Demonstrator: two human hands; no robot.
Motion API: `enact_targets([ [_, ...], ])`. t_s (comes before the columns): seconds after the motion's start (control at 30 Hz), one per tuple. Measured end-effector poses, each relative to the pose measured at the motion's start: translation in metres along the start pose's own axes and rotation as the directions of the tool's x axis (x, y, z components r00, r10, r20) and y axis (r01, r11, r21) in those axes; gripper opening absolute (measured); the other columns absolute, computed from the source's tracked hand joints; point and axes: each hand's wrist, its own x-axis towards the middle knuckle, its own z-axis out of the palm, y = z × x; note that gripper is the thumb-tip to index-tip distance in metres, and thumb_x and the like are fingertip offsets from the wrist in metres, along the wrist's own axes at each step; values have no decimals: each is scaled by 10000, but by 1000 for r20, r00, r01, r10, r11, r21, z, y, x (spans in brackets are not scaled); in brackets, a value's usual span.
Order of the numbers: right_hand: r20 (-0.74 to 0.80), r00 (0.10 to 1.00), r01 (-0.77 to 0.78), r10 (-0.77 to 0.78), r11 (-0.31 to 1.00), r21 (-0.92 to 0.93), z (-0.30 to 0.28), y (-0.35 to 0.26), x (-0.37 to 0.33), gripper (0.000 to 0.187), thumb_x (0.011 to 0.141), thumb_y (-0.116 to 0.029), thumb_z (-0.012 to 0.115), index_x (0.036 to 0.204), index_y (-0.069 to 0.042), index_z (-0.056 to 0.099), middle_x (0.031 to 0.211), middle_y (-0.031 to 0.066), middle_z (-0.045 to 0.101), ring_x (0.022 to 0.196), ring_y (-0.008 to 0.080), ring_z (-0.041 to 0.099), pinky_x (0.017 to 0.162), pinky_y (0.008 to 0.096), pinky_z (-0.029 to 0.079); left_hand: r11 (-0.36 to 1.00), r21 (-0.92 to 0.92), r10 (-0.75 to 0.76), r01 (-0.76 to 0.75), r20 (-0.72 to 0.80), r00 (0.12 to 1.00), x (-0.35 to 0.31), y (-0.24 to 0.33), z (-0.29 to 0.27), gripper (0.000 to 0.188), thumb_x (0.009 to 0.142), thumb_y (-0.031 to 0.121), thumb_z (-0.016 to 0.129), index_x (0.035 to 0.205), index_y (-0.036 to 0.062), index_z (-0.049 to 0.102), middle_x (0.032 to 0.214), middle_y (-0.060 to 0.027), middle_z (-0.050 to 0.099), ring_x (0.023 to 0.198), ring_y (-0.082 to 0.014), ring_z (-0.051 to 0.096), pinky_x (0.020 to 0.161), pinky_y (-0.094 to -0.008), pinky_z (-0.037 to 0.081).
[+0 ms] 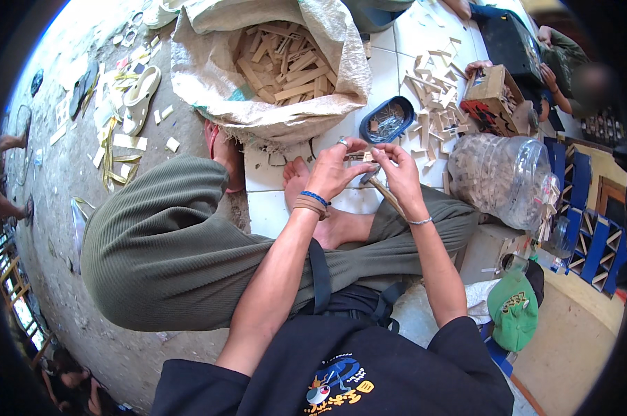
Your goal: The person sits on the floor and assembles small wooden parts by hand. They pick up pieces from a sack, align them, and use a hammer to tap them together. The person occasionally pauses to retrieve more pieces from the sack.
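Observation:
My left hand (331, 172) is closed, its thumb and fingers pinching a small piece of light wood (360, 158) above my bare foot (299, 182). My right hand (402, 177) meets it there, thumb and forefinger closed near the wood's other end. A small hammer (390, 196) with a dark metal head and wooden handle lies along my right palm, seemingly tucked under the curled fingers. The fingers partly hide the wood. Just beyond my hands, a blue oval tray (379, 141) holds many small nails.
A large woven sack (199, 83) of wood strips stands ahead. Loose wood pieces (424, 104) lie on the white tiles, beside a cardboard box (481, 104) and a big clear plastic jar (497, 182). Another person sits far right. A green cap (513, 312) lies at right; a clog (141, 100) at left.

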Motion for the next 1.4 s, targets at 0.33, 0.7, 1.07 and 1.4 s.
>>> enact_targets([
  [0.33, -35, 999, 38, -40, 999, -35, 0, 9, 3, 299, 989, -267, 736, 1138, -8, 734, 938, 73, 776, 869, 107, 694, 782, 285, 539, 996, -15, -87, 89, 82, 993, 4, 11, -4, 200, 927, 125, 800, 1097, 21, 785, 1088, -77, 793, 983, -138, 731, 897, -311, 599],
  [0.7, -113, 983, 137, -148, 986, -96, 0, 6, -1, 374, 1025, -356, 661, 1153, -8, 707, 950, 163, 774, 898, 280, 760, 803, 374, 564, 988, -89, -123, 125, 25, 992, 3, 5, 2, 157, 934, 40, 776, 1079, -18, 784, 1080, -94, 792, 972, -113, 719, 885, -277, 596],
  [1.07, 329, 940, 296, -88, 691, -660, -70, 57, -51, 461, 970, -471, 688, 1014, -12, 702, 818, 216, 714, 779, 433, 695, 728, 518, 526, 984, -82, -158, 160, 28, 987, 5, 2, 4, 149, 928, 57, 791, 1048, -30, 790, 1076, -99, 789, 948, -111, 725, 874, -269, 610],
  [1.4, -43, 907, 363, -419, 828, -428, -91, -6, -82, 414, 1049, -243, 617, 1441, -143, 529, 1077, 199, 730, 824, 476, 687, 764, 541, 541, 974, -109, -196, 201, 51, 979, 4, 0, 3, 154, 941, 24, 776, 1073, -55, 765, 1109, -99, 774, 985, -109, 715, 890, -246, 593],
])
